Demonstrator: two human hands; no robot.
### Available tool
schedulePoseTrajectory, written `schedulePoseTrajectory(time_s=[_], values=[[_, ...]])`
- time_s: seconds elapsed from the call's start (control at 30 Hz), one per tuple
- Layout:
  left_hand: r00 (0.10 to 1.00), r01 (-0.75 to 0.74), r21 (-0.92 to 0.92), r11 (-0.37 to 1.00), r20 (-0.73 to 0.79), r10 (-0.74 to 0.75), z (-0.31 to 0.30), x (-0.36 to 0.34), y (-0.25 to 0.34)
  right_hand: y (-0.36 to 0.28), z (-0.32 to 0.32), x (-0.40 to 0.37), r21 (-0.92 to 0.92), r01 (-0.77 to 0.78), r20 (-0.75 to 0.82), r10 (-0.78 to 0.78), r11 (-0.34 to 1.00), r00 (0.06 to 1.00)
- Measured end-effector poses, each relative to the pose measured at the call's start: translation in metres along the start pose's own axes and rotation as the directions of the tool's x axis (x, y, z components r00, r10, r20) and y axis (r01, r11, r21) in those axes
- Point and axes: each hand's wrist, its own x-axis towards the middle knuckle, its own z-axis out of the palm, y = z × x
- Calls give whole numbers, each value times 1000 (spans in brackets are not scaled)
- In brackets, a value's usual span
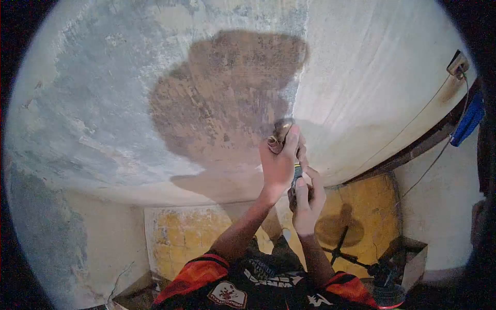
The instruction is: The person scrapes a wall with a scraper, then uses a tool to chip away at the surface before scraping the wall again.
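Close to the wall (237, 170), my left hand (279, 163) is closed around a brownish piece (283, 127) with a shiny curved top and a rolled, tube-like end. Just below it and to the right, my right hand (308, 201) wraps round a dark handle (298, 173) with a yellow band at its top. That handle points up toward my left palm, whose fingers hide where the two things meet. I cannot tell whether they are one tool. Behind my hands, the wall carries a large brownish shadow.
Grey patches cover the wall's left side; its right side is whitish. A socket (458, 66) with cables sits at upper right, near a hanging blue thing (468, 121). Below lies a yellow floor (191, 235), with a dark fan-like stand (341, 253) and a box (413, 266) at lower right.
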Motion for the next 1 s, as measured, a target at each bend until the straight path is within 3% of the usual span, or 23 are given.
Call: schedulePoseTrajectory(time_s=[0.1,0.17,0.23,0.3,0.33,0.43,0.53,0.63,0.67,0.77,0.9,1.0], values=[[1000,-22,-3,1000,6,22,4,3,2,0,-5,0,-77,35,11,-34,996,999],[1000,-11,11,1000,-18,11,1,-2,-3,12,-4,3,-192,269,36,-267,944,963],[999,-14,23,1000,-39,15,1,-1,-2,7,1,12,-162,294,47,-290,942,956],[1000,-25,5,1000,17,25,6,1,13,-11,3,5,-24,42,32,-41,999,999],[999,-27,-7,1000,44,27,9,1,20,-9,0,4,-41,46,35,-44,998,998],[998,6,-1,1000,-60,-6,3,-2,1,4,-6,0,-85,77,51,-73,993,996],[992,-118,-29,993,41,119,9,6,12,0,-5,5,-81,127,59,-122,989,991],[987,-133,-77,988,81,140,21,9,34,-38,5,7,-32,61,39,-60,998,997],[977,-197,13,980,81,196,17,8,29,-26,1,5,-61,95,44,-93,994,995],[999,-30,-11,999,-14,30,11,0,14,-19,0,7,-84,114,43,-111,990,993],[995,-88,0,996,56,88,28,8,52,-65,20,9,41,-3,9,3,999,1000],[996,-84,33,996,39,82,18,1,33,-35,6,2,-92,128,19,-126,988,992]])
